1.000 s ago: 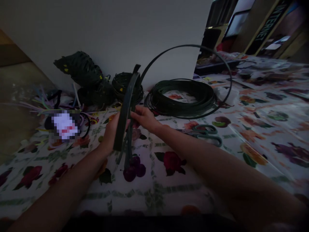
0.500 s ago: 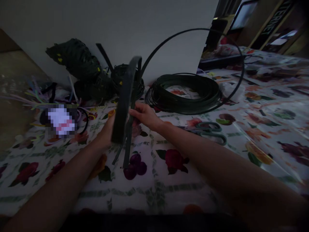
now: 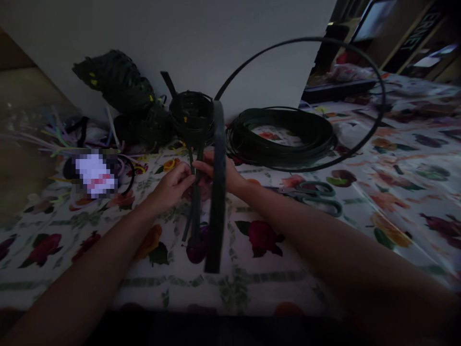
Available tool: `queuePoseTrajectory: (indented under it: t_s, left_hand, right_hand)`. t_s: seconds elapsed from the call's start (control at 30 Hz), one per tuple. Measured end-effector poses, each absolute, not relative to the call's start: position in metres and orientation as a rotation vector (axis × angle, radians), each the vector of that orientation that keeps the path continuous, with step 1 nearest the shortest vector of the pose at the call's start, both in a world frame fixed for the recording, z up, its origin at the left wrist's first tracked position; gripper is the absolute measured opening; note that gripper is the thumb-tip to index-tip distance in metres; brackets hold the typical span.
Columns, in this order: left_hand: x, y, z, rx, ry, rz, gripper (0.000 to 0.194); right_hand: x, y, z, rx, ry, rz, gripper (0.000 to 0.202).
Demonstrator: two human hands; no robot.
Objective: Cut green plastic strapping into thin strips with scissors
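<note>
Dark green flat strips stand crossed and bundled in front of me over the tablecloth. My left hand pinches them from the left, thumb and fingertips closed on the strips. From the right, my right hand grips the same strips at about the same height; a broad hanging strip end hides part of it. One long strip arcs up and round to the right in a wide loop. The room is dim, so the crossing itself is hard to make out.
A coil of dark strip lies behind to the right, with green-handled scissors in front of it. Woven dark pieces and a round woven one stand by the white board. Pastel strips lie left.
The broad strip end has swung to the right and hangs lower, uncovering my left hand. The long loop has shifted right. Both hands remain on the strips.
</note>
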State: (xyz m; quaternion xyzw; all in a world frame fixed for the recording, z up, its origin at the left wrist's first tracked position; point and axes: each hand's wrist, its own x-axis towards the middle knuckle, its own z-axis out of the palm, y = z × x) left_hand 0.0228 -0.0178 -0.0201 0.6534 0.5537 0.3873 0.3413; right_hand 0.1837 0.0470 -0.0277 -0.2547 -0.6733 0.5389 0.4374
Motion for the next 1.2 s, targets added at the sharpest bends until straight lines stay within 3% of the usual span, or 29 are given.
queuePoseTrajectory:
  t_s: [1.2]
  left_hand:
    - [0.031,-0.025,-0.022,1.926,1.826,1.061,0.008]
  right_hand:
    - [0.180,0.042,-0.029,-0.594,-1.602,1.442,0.019]
